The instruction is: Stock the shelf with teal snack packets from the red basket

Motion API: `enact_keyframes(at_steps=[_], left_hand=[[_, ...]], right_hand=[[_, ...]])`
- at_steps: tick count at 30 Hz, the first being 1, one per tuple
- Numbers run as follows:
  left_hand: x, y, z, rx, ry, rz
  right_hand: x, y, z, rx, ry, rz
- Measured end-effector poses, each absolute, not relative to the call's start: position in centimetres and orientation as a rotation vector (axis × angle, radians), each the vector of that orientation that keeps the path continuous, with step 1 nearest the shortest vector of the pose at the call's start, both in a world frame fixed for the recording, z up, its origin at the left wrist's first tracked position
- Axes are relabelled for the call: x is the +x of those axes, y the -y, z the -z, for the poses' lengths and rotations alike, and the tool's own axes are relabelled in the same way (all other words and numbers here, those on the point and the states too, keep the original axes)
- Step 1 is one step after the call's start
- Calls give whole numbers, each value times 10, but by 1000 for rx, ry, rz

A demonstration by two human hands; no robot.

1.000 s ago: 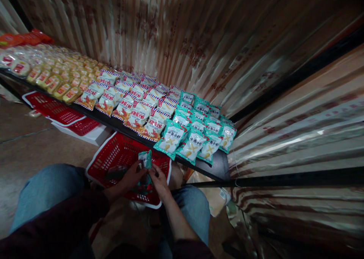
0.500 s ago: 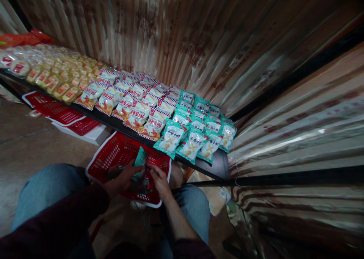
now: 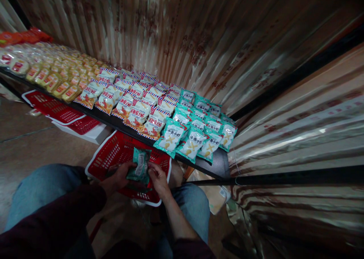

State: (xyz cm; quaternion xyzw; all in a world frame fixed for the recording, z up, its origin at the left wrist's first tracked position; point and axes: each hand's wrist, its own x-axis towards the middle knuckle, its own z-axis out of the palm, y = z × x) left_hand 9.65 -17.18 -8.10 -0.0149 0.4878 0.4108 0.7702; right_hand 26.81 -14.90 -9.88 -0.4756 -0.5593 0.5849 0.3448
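I hold a teal snack packet (image 3: 139, 165) over a red plastic basket (image 3: 113, 154), its back side facing up. My left hand (image 3: 119, 175) grips its lower left edge and my right hand (image 3: 157, 177) pinches its right edge. Both hands are closed on it. Just beyond the basket, on a dark low shelf (image 3: 218, 164), lie rows of the same teal packets (image 3: 193, 132). To their left are red, white and blue packets (image 3: 133, 107), then yellow ones (image 3: 57, 79).
Another red basket (image 3: 54, 111) rests on a white box (image 3: 91, 135) on the floor at the left. Striped cardboard walls (image 3: 199, 35) close in behind and to the right. My knees in jeans (image 3: 42, 187) flank the basket.
The teal packet has been turned from upright and edge-on to lying flatter with its back showing. Both hands have kept hold of it over the basket.
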Motion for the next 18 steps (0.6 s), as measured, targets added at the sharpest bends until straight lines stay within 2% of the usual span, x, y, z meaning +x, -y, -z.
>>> enact_keyframes(at_steps=[7,18], left_hand=[[100,173,73,-29,-961,-872],[109,171,70,-16,-1160,-1013]], right_hand=[[270,153,92,-1226,1555,-1438],[269,156,98,-1190,1665,-1325]])
